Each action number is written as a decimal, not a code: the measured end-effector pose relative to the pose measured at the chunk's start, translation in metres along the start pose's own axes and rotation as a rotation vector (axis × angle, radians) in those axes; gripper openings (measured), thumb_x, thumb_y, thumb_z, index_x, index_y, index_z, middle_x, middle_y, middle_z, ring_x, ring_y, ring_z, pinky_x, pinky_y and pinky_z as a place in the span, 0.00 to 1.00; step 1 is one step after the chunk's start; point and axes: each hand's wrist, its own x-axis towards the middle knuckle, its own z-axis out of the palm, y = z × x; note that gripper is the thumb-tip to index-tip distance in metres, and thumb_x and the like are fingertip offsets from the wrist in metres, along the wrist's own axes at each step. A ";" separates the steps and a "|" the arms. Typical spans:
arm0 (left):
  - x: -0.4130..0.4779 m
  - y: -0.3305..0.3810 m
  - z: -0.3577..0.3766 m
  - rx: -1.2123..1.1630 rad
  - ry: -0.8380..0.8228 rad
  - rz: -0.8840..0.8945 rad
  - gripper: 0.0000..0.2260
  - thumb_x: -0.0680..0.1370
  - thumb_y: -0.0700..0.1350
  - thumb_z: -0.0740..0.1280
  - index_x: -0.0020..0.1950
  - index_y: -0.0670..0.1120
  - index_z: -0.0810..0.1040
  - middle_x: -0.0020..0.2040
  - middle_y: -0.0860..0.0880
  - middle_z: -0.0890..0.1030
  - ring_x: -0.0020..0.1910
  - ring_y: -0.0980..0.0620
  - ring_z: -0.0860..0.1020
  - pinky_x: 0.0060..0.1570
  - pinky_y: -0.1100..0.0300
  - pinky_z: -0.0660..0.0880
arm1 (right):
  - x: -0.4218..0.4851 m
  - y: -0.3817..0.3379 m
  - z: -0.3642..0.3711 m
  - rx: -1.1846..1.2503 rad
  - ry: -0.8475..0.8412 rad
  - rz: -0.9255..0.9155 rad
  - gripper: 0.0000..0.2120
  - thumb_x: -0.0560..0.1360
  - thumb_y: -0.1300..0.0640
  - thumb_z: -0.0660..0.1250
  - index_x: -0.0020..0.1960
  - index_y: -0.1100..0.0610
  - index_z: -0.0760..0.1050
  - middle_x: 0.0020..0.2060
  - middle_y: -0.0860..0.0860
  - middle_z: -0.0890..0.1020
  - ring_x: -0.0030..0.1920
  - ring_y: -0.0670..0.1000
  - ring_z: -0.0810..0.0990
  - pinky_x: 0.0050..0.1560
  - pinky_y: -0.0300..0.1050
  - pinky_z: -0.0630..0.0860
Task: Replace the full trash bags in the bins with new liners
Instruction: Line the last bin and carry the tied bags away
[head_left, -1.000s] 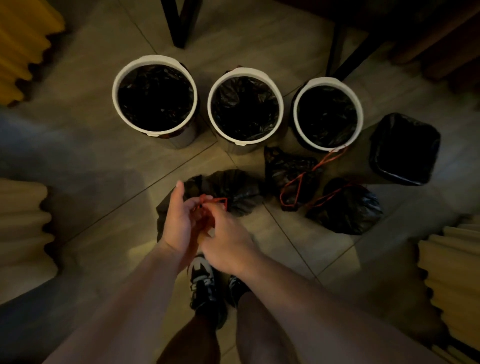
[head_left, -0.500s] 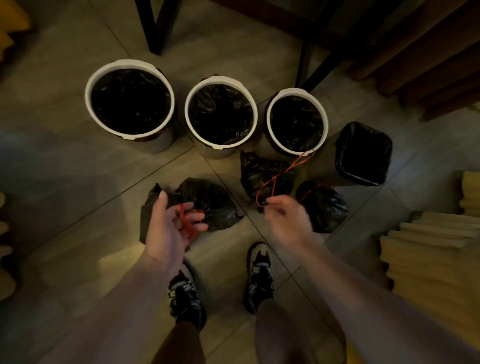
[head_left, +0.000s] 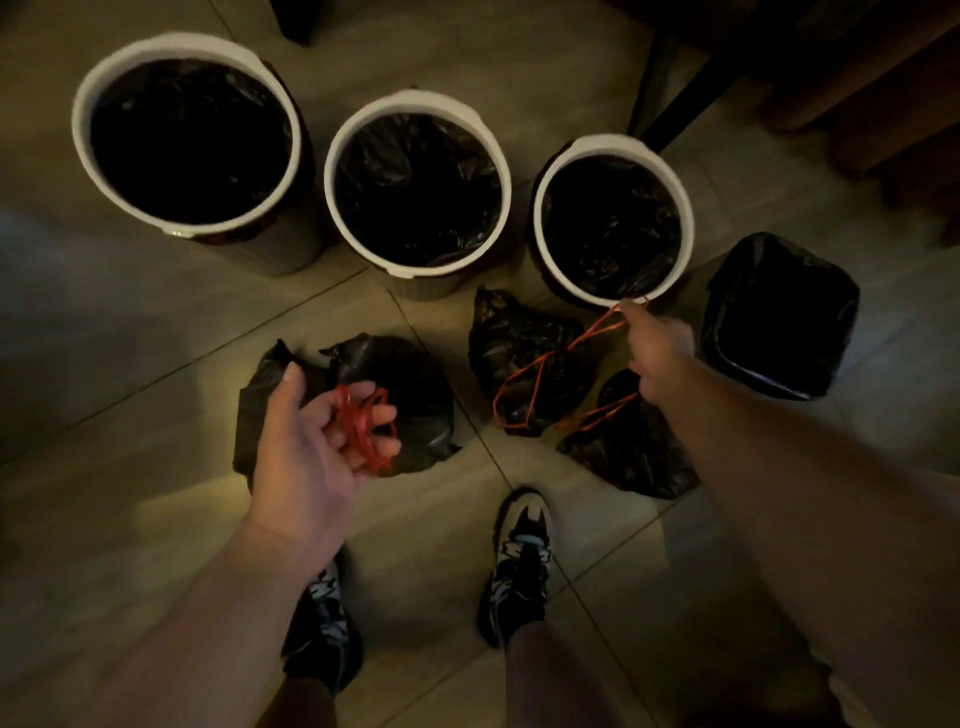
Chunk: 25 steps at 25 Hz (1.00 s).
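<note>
head: drawstrings (head_left: 359, 432) (red) round left hand (head_left: 304, 460)

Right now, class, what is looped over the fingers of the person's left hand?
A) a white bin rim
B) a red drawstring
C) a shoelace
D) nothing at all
B: a red drawstring is wound over the fingers of the left hand, in front of a tied black bag on the floor, while the right hand pinches a second drawstring.

Dim, warm light falls on the beige tile floor (head_left: 130, 322). Dark furniture legs (head_left: 670, 104) stand at upper right, beside brown wood slats (head_left: 857, 78).
</note>
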 end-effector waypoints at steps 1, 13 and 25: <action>0.007 -0.005 0.007 -0.016 0.017 0.001 0.36 0.79 0.71 0.59 0.68 0.42 0.81 0.48 0.46 0.85 0.42 0.50 0.82 0.55 0.49 0.76 | 0.011 -0.001 0.004 0.019 -0.010 0.017 0.21 0.73 0.40 0.76 0.56 0.54 0.83 0.50 0.49 0.85 0.49 0.52 0.84 0.57 0.54 0.81; 0.039 -0.030 0.056 -0.066 0.134 -0.038 0.30 0.77 0.69 0.64 0.58 0.44 0.86 0.40 0.49 0.84 0.32 0.54 0.77 0.48 0.52 0.75 | -0.039 0.028 0.012 -0.455 -0.451 -0.557 0.13 0.80 0.46 0.68 0.40 0.50 0.84 0.35 0.48 0.85 0.35 0.45 0.83 0.40 0.43 0.77; 0.050 -0.046 0.020 -0.127 0.038 -0.011 0.21 0.82 0.58 0.64 0.61 0.42 0.84 0.46 0.49 0.85 0.28 0.55 0.71 0.45 0.54 0.76 | -0.032 0.122 0.092 -1.946 -0.495 -1.136 0.22 0.81 0.56 0.63 0.75 0.53 0.70 0.63 0.55 0.81 0.56 0.59 0.83 0.42 0.52 0.67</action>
